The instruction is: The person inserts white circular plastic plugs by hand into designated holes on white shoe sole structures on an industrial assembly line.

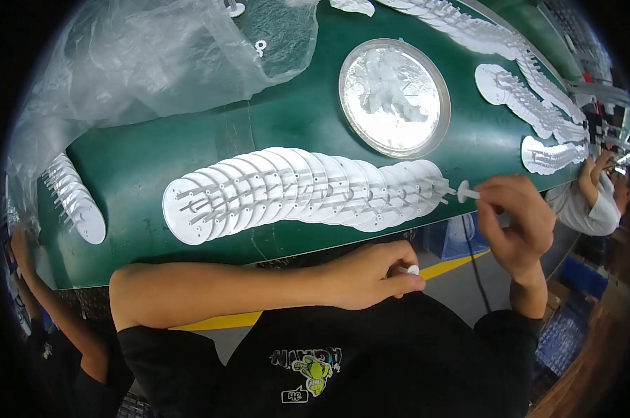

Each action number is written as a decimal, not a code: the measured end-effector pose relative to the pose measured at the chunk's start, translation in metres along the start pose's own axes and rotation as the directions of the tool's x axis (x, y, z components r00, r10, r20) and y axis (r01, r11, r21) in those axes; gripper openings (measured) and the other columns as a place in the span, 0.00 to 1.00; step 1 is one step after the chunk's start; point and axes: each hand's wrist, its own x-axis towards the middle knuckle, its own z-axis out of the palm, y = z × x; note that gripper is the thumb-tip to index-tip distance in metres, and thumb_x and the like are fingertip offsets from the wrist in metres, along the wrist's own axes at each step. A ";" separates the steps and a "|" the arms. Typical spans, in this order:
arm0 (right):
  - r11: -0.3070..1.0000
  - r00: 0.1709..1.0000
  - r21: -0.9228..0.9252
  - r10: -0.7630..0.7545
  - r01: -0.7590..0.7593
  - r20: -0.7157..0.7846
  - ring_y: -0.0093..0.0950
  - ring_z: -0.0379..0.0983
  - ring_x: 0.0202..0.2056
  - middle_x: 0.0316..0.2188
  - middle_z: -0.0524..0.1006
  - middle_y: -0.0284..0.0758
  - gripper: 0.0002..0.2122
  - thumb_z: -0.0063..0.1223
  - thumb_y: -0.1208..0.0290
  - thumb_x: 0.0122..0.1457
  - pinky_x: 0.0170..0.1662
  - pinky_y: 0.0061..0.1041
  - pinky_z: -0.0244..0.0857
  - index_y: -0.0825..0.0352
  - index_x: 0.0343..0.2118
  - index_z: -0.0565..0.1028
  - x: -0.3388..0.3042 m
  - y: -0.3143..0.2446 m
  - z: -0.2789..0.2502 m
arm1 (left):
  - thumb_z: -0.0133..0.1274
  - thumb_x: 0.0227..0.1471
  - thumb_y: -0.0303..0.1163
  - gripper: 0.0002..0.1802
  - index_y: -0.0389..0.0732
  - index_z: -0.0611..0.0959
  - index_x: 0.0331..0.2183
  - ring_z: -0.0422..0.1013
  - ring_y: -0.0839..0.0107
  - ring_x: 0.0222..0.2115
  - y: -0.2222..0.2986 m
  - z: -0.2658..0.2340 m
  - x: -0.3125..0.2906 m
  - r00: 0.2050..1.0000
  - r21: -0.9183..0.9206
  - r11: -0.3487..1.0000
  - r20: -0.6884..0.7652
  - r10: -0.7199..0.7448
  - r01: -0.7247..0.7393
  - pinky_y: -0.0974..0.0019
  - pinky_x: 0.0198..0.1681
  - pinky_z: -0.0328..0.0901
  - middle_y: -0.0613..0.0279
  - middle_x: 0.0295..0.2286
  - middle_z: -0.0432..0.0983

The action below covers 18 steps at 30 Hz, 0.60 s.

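Observation:
My right hand (520, 219) pinches a small white plastic gear with a short shaft (466, 193), held at the right end of a long row of overlapping white round plates (287, 184). Thin pegs stand up from these plates. The gear's disc points left toward the last pegs; whether it touches them I cannot tell. Near the table's front edge my left hand (381, 275) is closed in a loose fist. A small white plastic part (412, 270) pokes out between its thumb and fingers; the rest of that part is hidden.
Behind the row stands a round metal tray (412, 144) with whitish, grease-like stuff in it. Clear plastic sheeting (168, 63) covers the far left, small white gears (260, 47) on it. More plate rows lie left (85, 216) and far right (531, 104). Other people work at both sides.

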 end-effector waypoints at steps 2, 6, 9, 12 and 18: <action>1.000 1.000 -0.006 -0.024 0.024 0.001 0.31 0.74 0.26 0.29 0.77 0.41 0.12 0.59 0.89 0.42 0.26 0.22 0.67 0.72 0.31 0.75 -0.007 0.003 0.005 | 0.54 0.56 0.38 0.16 0.34 0.73 0.32 0.72 0.75 0.27 0.001 0.000 0.003 1.000 -0.025 1.000 -0.002 0.001 -0.001 0.70 0.30 0.65 0.60 0.26 0.74; 0.997 0.996 -0.004 -0.081 0.081 0.039 0.33 0.74 0.26 0.29 0.76 0.40 0.12 0.60 0.88 0.42 0.27 0.24 0.68 0.71 0.32 0.75 -0.002 0.000 0.013 | 0.54 0.56 0.38 0.16 0.33 0.73 0.32 0.73 0.77 0.27 -0.002 0.003 -0.001 1.000 -0.076 0.997 0.001 -0.006 0.006 0.71 0.29 0.66 0.60 0.26 0.75; 0.994 0.987 -0.032 -0.097 0.102 0.132 0.35 0.74 0.29 0.31 0.76 0.40 0.13 0.61 0.86 0.43 0.31 0.27 0.68 0.70 0.34 0.75 0.001 -0.006 0.011 | 0.54 0.56 0.38 0.15 0.34 0.74 0.32 0.73 0.77 0.25 -0.011 0.004 -0.003 1.000 -0.073 0.997 -0.025 0.014 -0.016 0.72 0.28 0.65 0.61 0.24 0.76; 0.975 0.944 -0.200 -0.023 0.094 0.330 0.41 0.72 0.38 0.38 0.73 0.42 0.15 0.61 0.83 0.44 0.40 0.33 0.67 0.70 0.38 0.74 0.005 -0.021 0.017 | 0.53 0.57 0.36 0.12 0.37 0.73 0.34 0.72 0.76 0.25 -0.016 0.010 -0.004 0.997 0.018 0.997 -0.027 0.072 -0.072 0.71 0.28 0.66 0.61 0.23 0.75; 0.986 0.966 0.081 0.123 -0.145 0.226 0.37 0.68 0.39 0.40 0.72 0.42 0.20 0.62 0.78 0.45 0.39 0.28 0.62 0.69 0.45 0.75 -0.040 -0.029 -0.006 | 0.54 0.56 0.35 0.23 0.34 0.64 0.45 0.69 0.77 0.25 -0.023 0.021 0.023 0.963 -0.187 0.949 0.044 0.265 -0.252 0.71 0.25 0.64 0.54 0.31 0.77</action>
